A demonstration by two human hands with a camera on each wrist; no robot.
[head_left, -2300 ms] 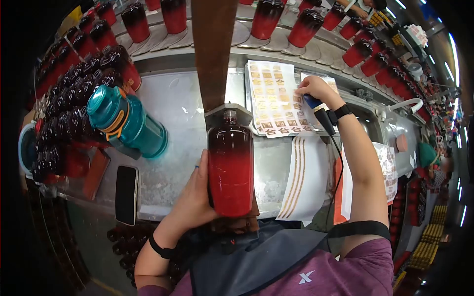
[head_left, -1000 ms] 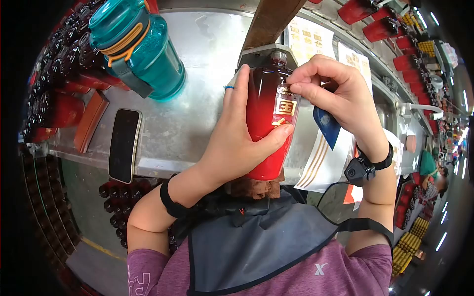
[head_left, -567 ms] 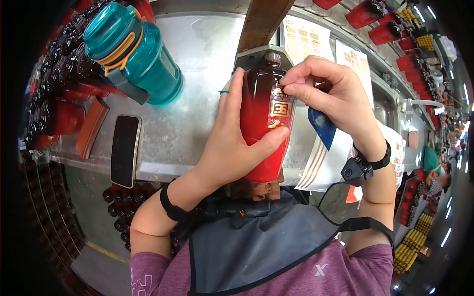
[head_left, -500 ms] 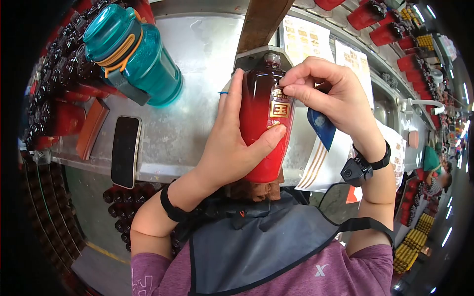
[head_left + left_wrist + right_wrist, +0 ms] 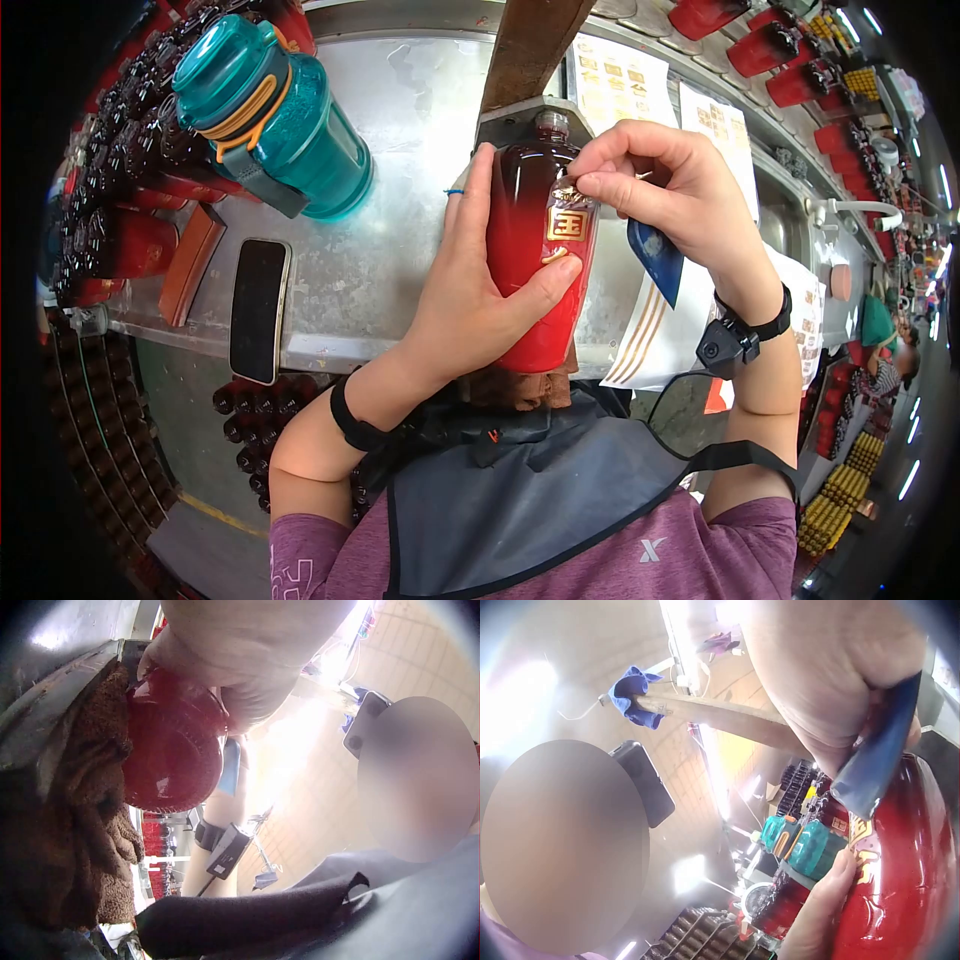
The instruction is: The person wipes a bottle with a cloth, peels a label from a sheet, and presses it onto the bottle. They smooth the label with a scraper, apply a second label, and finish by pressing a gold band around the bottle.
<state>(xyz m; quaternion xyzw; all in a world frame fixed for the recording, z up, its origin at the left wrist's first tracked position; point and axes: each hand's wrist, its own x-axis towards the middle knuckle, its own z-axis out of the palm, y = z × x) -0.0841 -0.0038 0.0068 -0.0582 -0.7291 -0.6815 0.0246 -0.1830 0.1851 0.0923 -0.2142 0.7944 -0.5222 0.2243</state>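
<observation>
A red bottle with a dark shoulder (image 5: 522, 230) lies tilted on a brown cloth (image 5: 530, 388), its neck toward the wooden post. The left hand (image 5: 480, 270) grips it, fingers along its left side and thumb on the front, by a gold-character label (image 5: 568, 224). At the label's top edge, the right hand (image 5: 665, 190) pinches with thumb and index finger; a blue scraper-like piece (image 5: 655, 262) hangs under its palm. The left wrist view shows the bottle's base (image 5: 174, 750) beside the cloth (image 5: 105, 772). In the right wrist view the blue piece (image 5: 877, 761) is above the label (image 5: 862, 844).
A teal water bottle (image 5: 320, 140), a phone (image 5: 260, 310) and a brown-red block (image 5: 192, 265) are on the metal table (image 5: 400, 130) at left. Sticker sheets (image 5: 625, 85) lie behind the right hand, and a gold-striped sheet (image 5: 640, 345) below it. Many red bottles stand at the far left.
The right hand has come from the sticker sheets to the bottle, where a label now shows. The left hand has shifted, its thumb now over the front. In the last half second little has moved.
</observation>
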